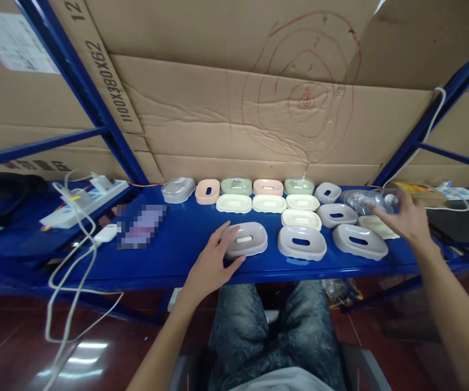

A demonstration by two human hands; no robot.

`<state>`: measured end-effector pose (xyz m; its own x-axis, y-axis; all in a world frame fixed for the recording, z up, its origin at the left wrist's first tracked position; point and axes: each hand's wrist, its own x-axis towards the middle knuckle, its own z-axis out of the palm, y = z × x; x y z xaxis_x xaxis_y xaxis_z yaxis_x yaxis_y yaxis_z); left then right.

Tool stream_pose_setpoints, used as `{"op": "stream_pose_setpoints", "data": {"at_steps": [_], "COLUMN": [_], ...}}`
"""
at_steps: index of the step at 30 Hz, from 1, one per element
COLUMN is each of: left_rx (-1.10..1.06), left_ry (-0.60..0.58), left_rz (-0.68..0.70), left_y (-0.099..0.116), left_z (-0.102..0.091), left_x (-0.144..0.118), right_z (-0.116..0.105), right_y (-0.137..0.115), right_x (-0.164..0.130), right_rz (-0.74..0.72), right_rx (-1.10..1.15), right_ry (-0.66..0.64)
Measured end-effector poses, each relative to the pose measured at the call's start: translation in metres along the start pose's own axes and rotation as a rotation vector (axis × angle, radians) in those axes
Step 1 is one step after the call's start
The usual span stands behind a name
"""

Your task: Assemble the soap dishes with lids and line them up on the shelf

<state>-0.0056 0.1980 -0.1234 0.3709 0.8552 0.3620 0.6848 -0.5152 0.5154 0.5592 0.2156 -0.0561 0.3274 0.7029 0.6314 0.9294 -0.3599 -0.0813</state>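
My left hand holds the left rim of a lilac-grey oval soap dish, fingers over the far side and thumb at the front. A small white piece shows in that dish's slot. Far to the right, my right hand closes on a clear plastic piece, blurred, among other clear pieces. Two more grey soap dishes, one in the middle and one on the right, lie near the front edge. Behind them are cream trays and another grey dish.
Along the cardboard back wall stand green dishes, peach dishes and a grey dish with a clear cover. A power strip with white cables lies left, near a pixelated patch. Blue posts frame the blue shelf.
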Motion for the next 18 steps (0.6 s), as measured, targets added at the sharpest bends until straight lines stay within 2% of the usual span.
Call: {"op": "stream_pose_setpoints", "data": {"at_steps": [2,4,7,9,12,14,16,18], "left_rx": [-0.025,-0.054,-0.101,-0.136,-0.194,-0.237,-0.277,-0.303], "left_ry": [0.0,0.002,-0.005,-0.009,0.001,0.014,0.033,0.046], "left_rz": [-0.017,-0.017,0.0,0.01,0.011,0.013,0.011,0.008], "left_y": [-0.001,-0.003,-0.003,-0.002,-0.002,-0.005,-0.009,-0.014], "left_z": [0.0,0.0,-0.003,-0.006,-0.007,-0.006,-0.003,-0.001], "left_x": [0.0,0.001,0.002,0.002,0.002,0.003,0.003,0.004], "right_z": [-0.023,-0.05,-0.087,-0.103,-0.108,-0.102,-0.092,-0.084], "right_y": [-0.024,-0.062,-0.139,-0.197,-0.275,-0.314,-0.338,-0.347], "right_x": [-0.002,-0.009,-0.031,-0.055,-0.095,-0.118,-0.135,-0.143], "right_rz": [-0.002,-0.087,-0.358,-0.532,-0.678,-0.698,-0.692,-0.686], "right_rx": [0.082,0.159,0.276,0.292,0.222,0.182,0.149,0.126], "right_ry": [-0.009,-0.018,-0.07,-0.153,-0.239,-0.287,-0.332,-0.372]}}
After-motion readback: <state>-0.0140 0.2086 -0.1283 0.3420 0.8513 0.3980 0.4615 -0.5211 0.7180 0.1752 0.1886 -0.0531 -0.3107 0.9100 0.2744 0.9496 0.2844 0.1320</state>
